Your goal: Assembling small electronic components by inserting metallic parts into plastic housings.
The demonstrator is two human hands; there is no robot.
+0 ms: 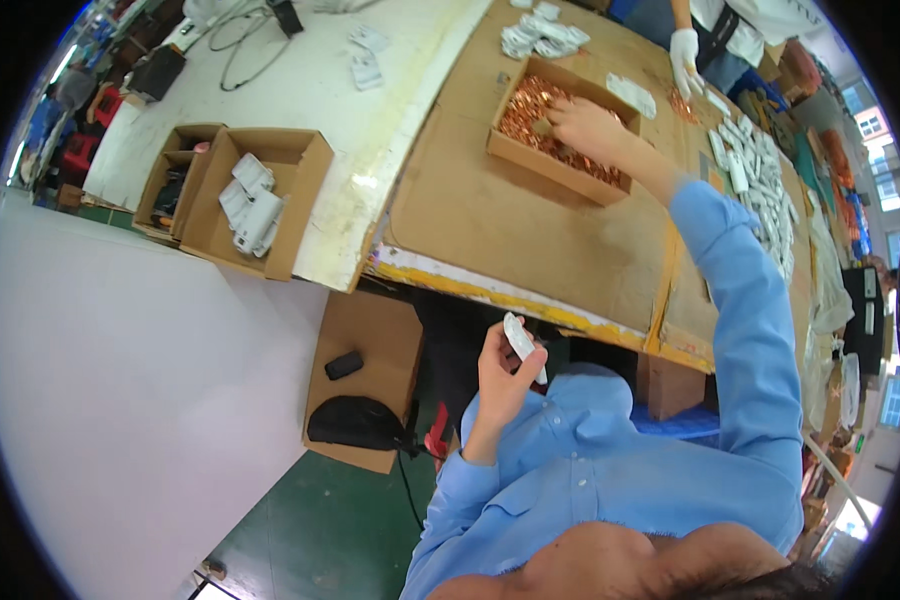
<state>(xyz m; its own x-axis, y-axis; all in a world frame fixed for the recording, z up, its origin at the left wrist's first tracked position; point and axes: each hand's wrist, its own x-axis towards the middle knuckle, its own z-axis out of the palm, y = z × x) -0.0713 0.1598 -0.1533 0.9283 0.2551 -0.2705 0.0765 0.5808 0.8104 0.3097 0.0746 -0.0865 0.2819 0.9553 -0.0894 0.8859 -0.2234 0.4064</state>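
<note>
Two hands: left grip [505, 365] around white packet [523, 345], right grip [582, 122] among copper pieces [530, 105].

open cardboard boxes [255, 200]: 3 | gloved hands [684, 52]: 1 | bare hands [505, 375]: 2

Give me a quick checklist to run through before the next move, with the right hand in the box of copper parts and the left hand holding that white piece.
1. Left hand has a firm grip on the white piece: ok, fingers closed around it, held up near the chest.
2. Right hand is at the copper parts: ok, fingers down among them.
3. A copper part is actually picked up: cannot tell, fingertips are hidden.
4. Cardboard box sits flat on the table: ok.
5. Co-worker's gloved hand is apart from the box: ok, it rests beyond the box's far side.
</note>
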